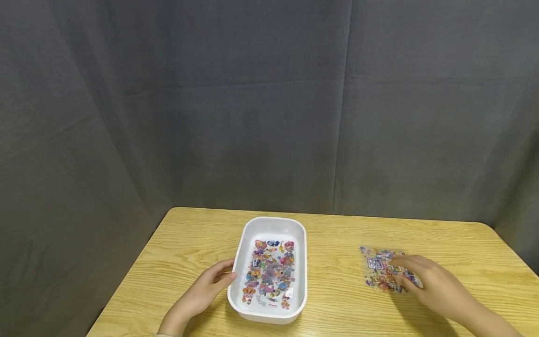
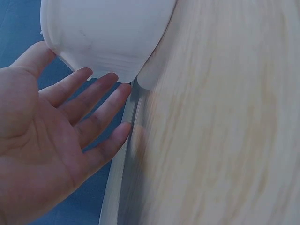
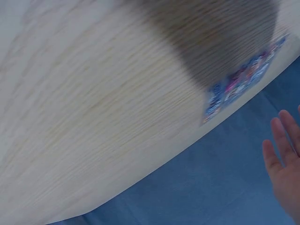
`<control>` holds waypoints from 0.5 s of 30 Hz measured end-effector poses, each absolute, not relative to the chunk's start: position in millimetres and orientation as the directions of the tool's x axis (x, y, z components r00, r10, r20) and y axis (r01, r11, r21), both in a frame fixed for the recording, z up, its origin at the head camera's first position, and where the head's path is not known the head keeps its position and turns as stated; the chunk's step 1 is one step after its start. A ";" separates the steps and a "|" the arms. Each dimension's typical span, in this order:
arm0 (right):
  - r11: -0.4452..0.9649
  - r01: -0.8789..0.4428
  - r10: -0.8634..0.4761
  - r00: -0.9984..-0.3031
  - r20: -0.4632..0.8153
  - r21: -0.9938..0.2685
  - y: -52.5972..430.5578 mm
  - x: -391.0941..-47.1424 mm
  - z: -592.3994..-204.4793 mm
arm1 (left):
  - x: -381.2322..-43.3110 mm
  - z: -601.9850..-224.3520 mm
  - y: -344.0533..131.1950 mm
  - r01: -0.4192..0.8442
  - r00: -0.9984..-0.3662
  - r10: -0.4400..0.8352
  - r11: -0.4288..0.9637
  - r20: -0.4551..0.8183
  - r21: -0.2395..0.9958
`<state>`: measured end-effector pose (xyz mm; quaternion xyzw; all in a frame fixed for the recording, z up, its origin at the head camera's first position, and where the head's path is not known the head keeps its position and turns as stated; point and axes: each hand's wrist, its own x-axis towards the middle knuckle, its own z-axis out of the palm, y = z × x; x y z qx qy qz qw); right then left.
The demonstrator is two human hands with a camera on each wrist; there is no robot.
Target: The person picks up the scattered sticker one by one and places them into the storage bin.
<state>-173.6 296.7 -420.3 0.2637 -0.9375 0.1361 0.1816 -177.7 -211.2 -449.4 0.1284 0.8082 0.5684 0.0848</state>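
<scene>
The left hand is laid at the left side of the tray. In the head view its fingers are partly hidden by the tray, but in the left wrist view the whole palm is shown, with the fingers spread apart and not clamped; their tips are seen at the tray's outer wall. The inside of the tray, where a printed sheet is laid flat, is shown by the head view only. Farther right, a wide stretch of the table is seen between the tray and a second sheet. Over this sheet the right hand is placed. From the head view it cannot be told whether the sheet is touched; in the right wrist view the fingers are seen straight, apart from the sheet, with a table edge between. The far table edge, backed by a curtain, is found near the tray's far end; the left edge is set well apart from the tray.
</scene>
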 end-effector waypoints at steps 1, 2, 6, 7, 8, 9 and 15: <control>0.827 -0.537 -0.440 -0.802 0.403 -0.166 298.9 -173.5 -420.6 | -177.9 -449.5 -211.1 0.110 -0.952 0.305 0.320 0.008 0.941; 0.829 -0.531 -0.436 -0.809 0.394 -0.174 301.1 -173.6 -421.0 | -178.0 -449.5 -211.0 0.110 -0.952 0.306 0.320 0.007 0.941; 0.841 -0.505 -0.420 -0.837 0.351 -0.196 307.9 -175.1 -422.8 | -178.2 -449.8 -211.4 0.105 -0.952 0.306 0.320 0.002 0.942; 0.844 -0.497 -0.416 -0.844 0.338 -0.201 309.3 -175.6 -423.1 | -178.3 -449.9 -211.5 0.104 -0.952 0.305 0.320 0.001 0.942; 0.848 -0.485 -0.409 -0.855 0.320 -0.212 310.7 -176.1 -423.3 | -178.3 -450.1 -211.5 0.103 -0.953 0.304 0.320 0.002 0.942; 0.853 -0.473 -0.401 -0.864 0.303 -0.221 312.2 -176.4 -423.4 | -178.3 -450.2 -211.6 0.103 -0.953 0.304 0.319 0.001 0.942; 0.871 -0.411 -0.358 -0.906 0.225 -0.269 322.5 -178.3 -425.5 | -178.2 -450.6 -211.7 0.100 -0.952 0.306 0.316 -0.002 0.943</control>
